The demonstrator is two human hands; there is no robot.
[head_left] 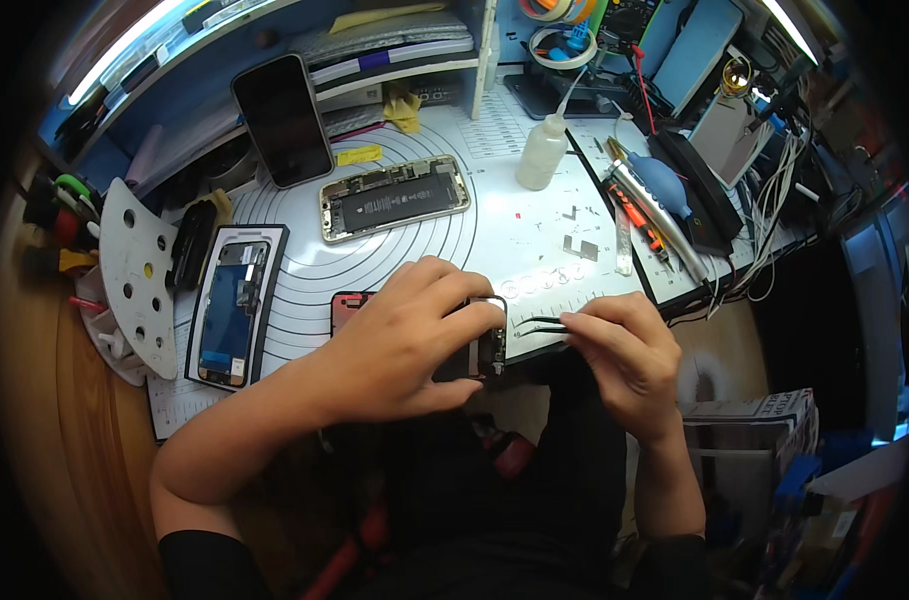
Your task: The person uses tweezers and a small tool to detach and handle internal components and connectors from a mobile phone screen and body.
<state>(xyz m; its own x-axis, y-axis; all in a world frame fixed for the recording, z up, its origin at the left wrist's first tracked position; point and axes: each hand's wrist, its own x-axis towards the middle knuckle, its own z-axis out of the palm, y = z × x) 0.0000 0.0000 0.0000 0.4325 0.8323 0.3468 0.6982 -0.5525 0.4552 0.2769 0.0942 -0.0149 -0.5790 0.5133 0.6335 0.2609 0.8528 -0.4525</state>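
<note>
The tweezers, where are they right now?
In the head view, the tweezers are right of centre, held in the right hand, their tips pointing left toward the phone part under the left hand.

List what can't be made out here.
- Head view: the middle of the phone panel, covered by the left hand.
- Head view: whether the tips of the black tweezers hold anything; too small to tell.
- Head view: the tweezers' rear end, hidden by the right hand.
- Head view: what the small bits near the squeeze bottle are; too small.
- Head view: the black sleeves, cut off by the lower edge.
</note>
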